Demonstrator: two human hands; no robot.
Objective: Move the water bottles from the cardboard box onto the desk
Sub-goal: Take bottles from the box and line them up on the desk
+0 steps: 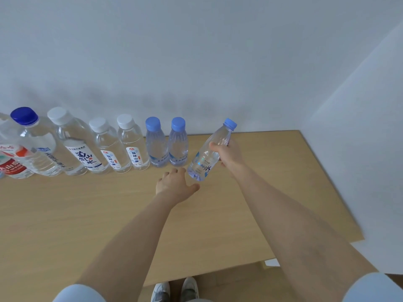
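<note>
My right hand (229, 154) grips a small light-blue-capped water bottle (206, 159) round its upper body; the bottle tilts to the right, just above the wooden desk (109, 214). My left hand (175, 183) reaches palm-down with loose fingers right beside the bottle's base, holding nothing. Along the wall stands a row of several bottles: two with light-blue caps (166, 144), three clear ones with white caps (102, 147), and a larger dark-blue-capped bottle (32, 140). The cardboard box is out of view.
A red-labelled large bottle (11, 162) is cut off at the left edge. White walls close the desk at the back and right. Bare desk surface lies right of the held bottle (272, 166). My shoes (174, 290) show below the desk's front edge.
</note>
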